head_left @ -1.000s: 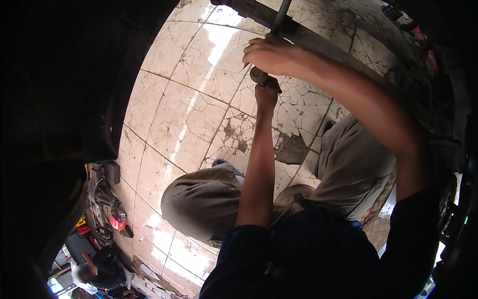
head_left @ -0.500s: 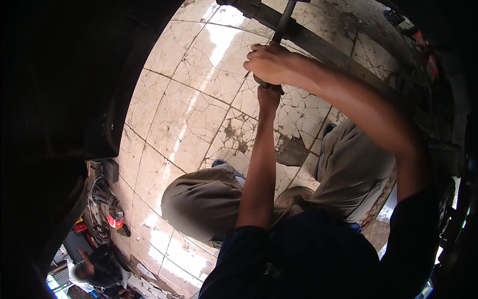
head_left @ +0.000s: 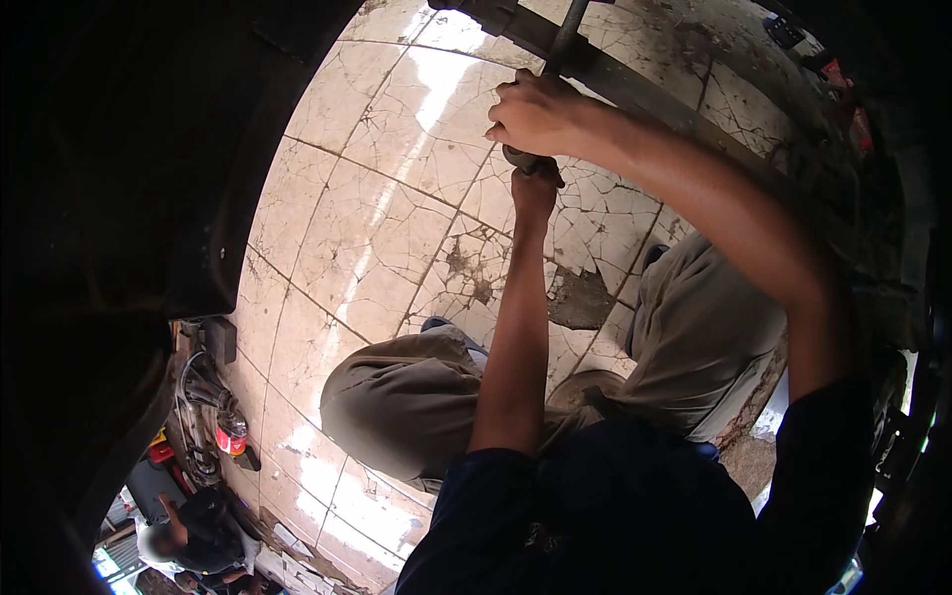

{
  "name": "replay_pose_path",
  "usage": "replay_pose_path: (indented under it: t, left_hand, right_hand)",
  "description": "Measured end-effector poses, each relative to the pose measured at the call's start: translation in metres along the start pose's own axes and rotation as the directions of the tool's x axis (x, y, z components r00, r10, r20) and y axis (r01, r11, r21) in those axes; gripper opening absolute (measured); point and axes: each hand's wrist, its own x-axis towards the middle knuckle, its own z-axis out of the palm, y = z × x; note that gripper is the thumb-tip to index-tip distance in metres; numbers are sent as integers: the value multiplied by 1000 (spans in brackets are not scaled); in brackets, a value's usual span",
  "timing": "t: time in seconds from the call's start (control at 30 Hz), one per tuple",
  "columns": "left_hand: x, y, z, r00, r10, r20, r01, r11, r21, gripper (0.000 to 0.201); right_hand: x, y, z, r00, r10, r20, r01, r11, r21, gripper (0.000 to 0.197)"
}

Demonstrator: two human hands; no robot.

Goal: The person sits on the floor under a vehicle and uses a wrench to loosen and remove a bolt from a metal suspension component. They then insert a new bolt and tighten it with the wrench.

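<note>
Grey rod (head_left: pixel 567 40): slants down in front of the beam (head_left: pixel 615 79) at the top of the view; its lower end runs behind the right hand (head_left: pixel 535 111). Probably metal, stiff and fairly heavy.
Round piece (head_left: pixel 516 159): dark, just below the right hand, on top of the left hand (head_left: pixel 536 188); likely hard and dense, perhaps slick if greasy. Whether it joins the rod is hidden.
Right fingers: bent, back of the hand uppermost; what they press on, and how firmly, cannot be told.
Left fingers: curled around the lower part of the round piece, as far as they show.
Best hold: judged to be low on the round piece with one hand, as here, and around the rod's bare length with the other.
Edges: beam close above the right hand; left knee (head_left: pixel 372 407) and right knee (head_left: pixel 694 297) flank the left forearm from below.
Room: widest to the left of the hands, over the cracked tile floor (head_left: pixel 327 223), as far as the dark panel (head_left: pixel 129 198); tighter upward, toward the beam.
</note>
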Motion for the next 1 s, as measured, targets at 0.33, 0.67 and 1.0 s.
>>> replay_pose_path:
  t: [0.33,0.67,1.0]
  left_hand:
    - [-3,6,1,1000,17,-6,-17,998,55,23]
    - [-2,6,2,1000,4,-9,-4,1000,27,19]
    - [-5,10,-2,1000,8,29,-10,997,79,23]
  right_hand:
    - [-4,-4,-10,997,73,-17,-75,991,-115,32]
    - [-5,3,-13,999,-31,9,31,998,-56,28]
    - [-11,-3,-20,992,-65,108,73,995,-73,41]
